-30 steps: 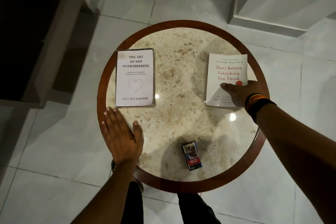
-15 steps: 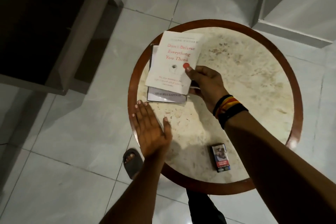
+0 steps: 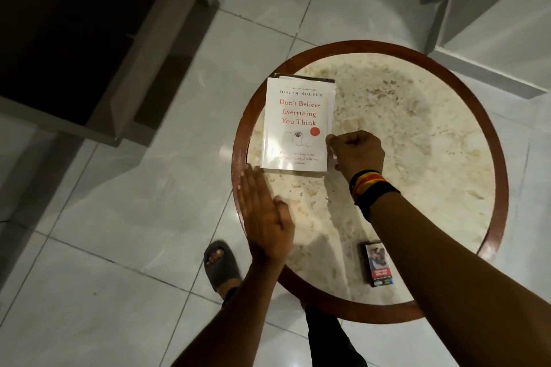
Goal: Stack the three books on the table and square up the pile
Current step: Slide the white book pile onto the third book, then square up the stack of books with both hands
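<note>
Small box (image 3: 378, 264) near table's front edge; grey sandal (image 3: 220, 266) on white tile floor (image 3: 89, 292); dark cabinet (image 3: 74, 24) far left.

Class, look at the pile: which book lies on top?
The white "Don't Believe Everything You Think" book lies on top; the book beneath it shows only a dark far edge.

A white paperback titled "Don't Believe Everything You Think" (image 3: 298, 125) lies on another book (image 3: 307, 79), whose dark far edge shows just beyond it, at the left of the round marble surface (image 3: 417, 140). The right hand (image 3: 356, 153), curled, touches the paperback's right edge. The left hand (image 3: 262, 217) lies flat on the wooden rim. A small pack (image 3: 377, 264) sits near the front.
</note>
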